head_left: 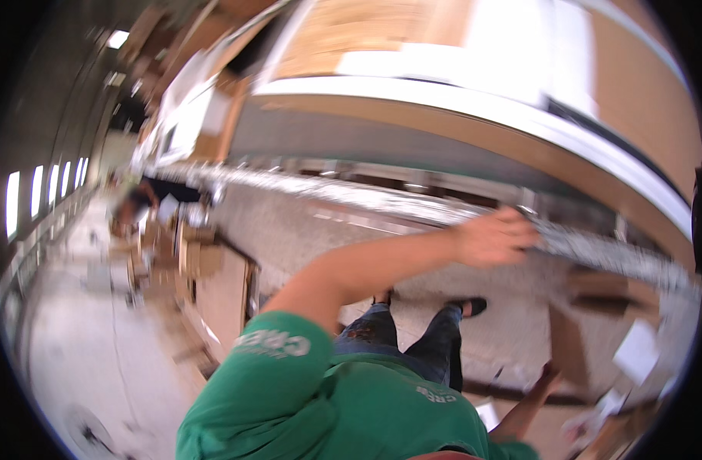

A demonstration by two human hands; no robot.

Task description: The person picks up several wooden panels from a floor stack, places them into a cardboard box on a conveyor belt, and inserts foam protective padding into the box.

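My left hand (498,236) reaches across in front of me, its fingers bent over the silvery metal rail (343,193) along a conveyor's near side. Motion smears this hand, but it seems wrapped on the rail. Behind the rail lies a large flat brown carton (458,128) with white edging and a pale top. Low on the right, my right hand (549,377) hangs beside my body, near a brown cardboard piece (567,349) on the floor. It is small and blurred, so its fingers do not show clearly.
Cardboard boxes (201,257) are stacked on the left, close to a large upright cardboard sheet (222,295). Another person (132,205) bends beside the line farther off. A white sheet (637,351) and loose cardboard lie at the right, below the rail.
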